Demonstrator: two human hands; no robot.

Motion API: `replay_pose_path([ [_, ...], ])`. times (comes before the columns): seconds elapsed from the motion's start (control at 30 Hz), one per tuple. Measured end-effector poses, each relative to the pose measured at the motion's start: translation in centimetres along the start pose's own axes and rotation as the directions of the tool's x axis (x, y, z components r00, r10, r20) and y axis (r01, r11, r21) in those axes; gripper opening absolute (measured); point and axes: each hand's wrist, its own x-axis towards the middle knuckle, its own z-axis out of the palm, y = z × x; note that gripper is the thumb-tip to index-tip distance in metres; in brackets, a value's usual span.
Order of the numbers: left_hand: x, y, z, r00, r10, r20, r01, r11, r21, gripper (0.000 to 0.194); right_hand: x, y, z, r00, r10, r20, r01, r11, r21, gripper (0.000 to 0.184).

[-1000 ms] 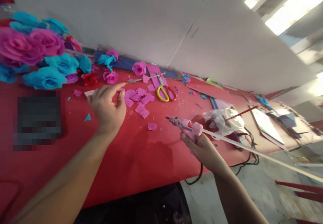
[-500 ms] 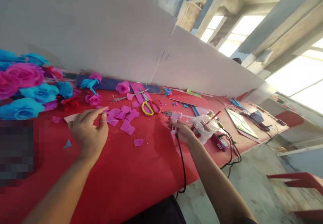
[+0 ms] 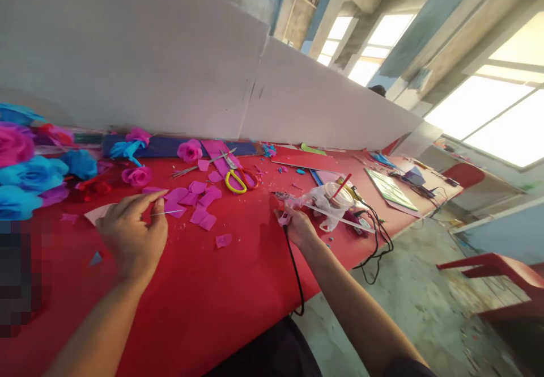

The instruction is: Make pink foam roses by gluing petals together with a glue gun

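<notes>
My left hand [image 3: 135, 235] pinches a thin pale wire [image 3: 172, 212] between thumb and fingertips, above the red-covered table [image 3: 199, 286]. Several magenta paper petals [image 3: 203, 218] lie flat just to its right. In my right hand [image 3: 301, 229] is a hot glue gun [image 3: 285, 216], its nozzle end towards the far side and mostly hidden by my fingers. A long whitish glue stick [image 3: 346, 220] sticks out of it to the right, and its black cord [image 3: 296, 269] drops over the table's front edge. Scissors [image 3: 235, 182] with yellow and orange handles lie between the hands, farther back.
Blue and magenta paper roses [image 3: 36, 173] are heaped at the left. Along the back stands a white partition [image 3: 170, 65]. A plastic cup [image 3: 339, 194] with a red straw and tangled black cables [image 3: 382, 241] lie at the right. A red chair [image 3: 505, 269] stands beyond.
The view has swung a little to the right, so the table things sit farther left. The glue gun has turned, and its glue stick shows more clearly. Both hands keep their holds.
</notes>
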Motion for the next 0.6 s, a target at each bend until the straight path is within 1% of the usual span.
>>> replay_pose_path([
  [0.07,0.2,0.8,-0.2,0.997,-0.039,-0.073,0.048,0.991,0.128,0.023,-0.6,-0.7,-0.1,0.999,0.023,-0.03,-0.024,0.999,-0.024,0.014],
  [0.1,0.3,1.1,-0.3,0.995,-0.052,-0.088,0.067,0.984,0.168,0.022,-1.1,-1.1,-0.1,0.999,0.033,-0.041,-0.035,0.999,-0.037,0.012],
  [0.17,0.4,1.5,-0.4,0.995,-0.067,-0.067,0.078,0.981,0.176,0.023,-2.8,-1.9,-0.3,0.998,0.047,-0.052,-0.05,0.997,-0.055,0.01],
  [0.23,0.4,1.6,-0.5,0.995,-0.084,-0.045,0.091,0.981,0.173,0.024,-5.0,-2.3,-0.5,0.998,0.025,-0.051,-0.029,0.996,-0.082,0.01],
  [0.27,0.4,1.6,-0.5,0.995,-0.093,-0.028,0.097,0.98,0.174,0.024,-6.1,-2.4,-0.4,0.999,-0.018,-0.049,0.012,0.993,-0.117,0.011],
  [0.3,0.3,1.6,-0.4,0.995,-0.101,-0.009,0.101,0.978,0.18,0.024,-7.0,-2.4,-0.3,0.993,-0.114,-0.04,0.103,0.972,-0.209,0.016],
  [0.33,0.2,1.6,-0.4,0.993,-0.116,0.012,0.112,0.974,0.196,0.025,-7.9,-2.2,0.0,0.978,-0.207,-0.005,0.193,0.923,-0.333,0.022],
  [0.37,0.1,1.7,-0.3,0.99,-0.126,0.06,0.111,0.972,0.209,0.025,-8.5,-1.9,0.4,0.958,-0.275,0.078,0.278,0.831,-0.481,0.027],
  [0.4,0.0,1.7,-0.2,0.984,-0.134,0.114,0.107,0.971,0.214,0.025,-8.9,-1.5,0.9,0.931,-0.311,0.188,0.358,0.698,-0.62,0.029],
  [0.43,-0.2,1.8,-0.2,0.974,-0.149,0.172,0.107,0.967,0.233,0.026,-9.2,-0.9,1.6,0.904,-0.299,0.304,0.424,0.546,-0.722,0.028],
  [0.47,-0.3,1.9,-0.1,0.959,-0.179,0.218,0.118,0.957,0.267,0.026,-9.3,-0.3,2.4,0.879,-0.255,0.403,0.475,0.399,-0.784,0.026],
  [0.5,-0.4,2.0,-0.2,0.947,-0.204,0.246,0.125,0.945,0.302,0.025,-9.2,0.3,3.3,0.859,-0.209,0.467,0.51,0.275,-0.815,0.022],
  [0.53,-0.4,2.1,-0.3,0.942,-0.213,0.261,0.119,0.936,0.331,0.025,-9.1,1.0,4.1,0.849,-0.178,0.498,0.526,0.189,-0.829,0.02],
  [0.57,-0.4,2.3,-0.4,0.944,-0.201,0.264,0.101,0.932,0.348,0.025,-9.0,1.6,4.8,0.849,-0.164,0.503,0.524,0.136,-0.841,0.019],
  [0.6,-0.4,2.6,-0.6,0.951,-0.169,0.258,0.071,0.934,0.35,0.026,-8.8,2.2,5.5,0.852,-0.164,0.497,0.516,0.099,-0.851,0.018],
])
